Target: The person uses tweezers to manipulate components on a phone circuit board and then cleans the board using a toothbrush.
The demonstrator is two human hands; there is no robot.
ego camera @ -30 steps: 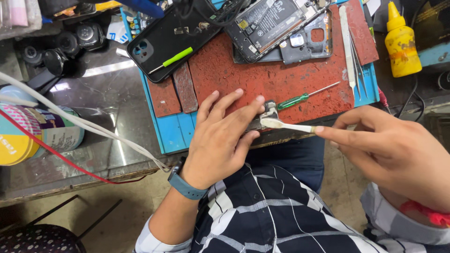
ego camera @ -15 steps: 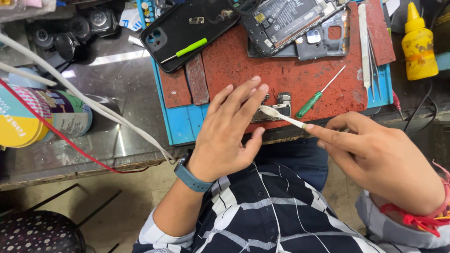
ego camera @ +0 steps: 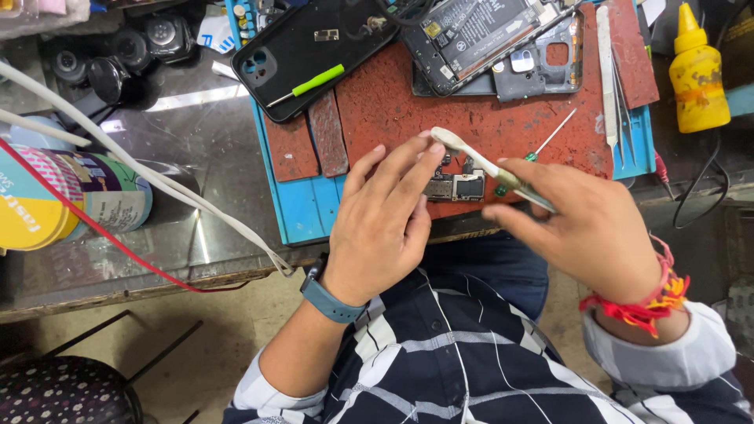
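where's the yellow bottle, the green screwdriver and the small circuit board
yellow bottle point(ego camera: 697, 78), head view, body
green screwdriver point(ego camera: 305, 84), head view, handle
small circuit board point(ego camera: 459, 186), head view, metal shield

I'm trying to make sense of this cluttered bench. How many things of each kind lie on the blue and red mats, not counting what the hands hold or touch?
Phone parts: 3 (black back cover, opened phone, grey frame)
Screwdrivers: 2 (green-handled on the cover, thin one)
Tweezers: 2 ()
Total: 7
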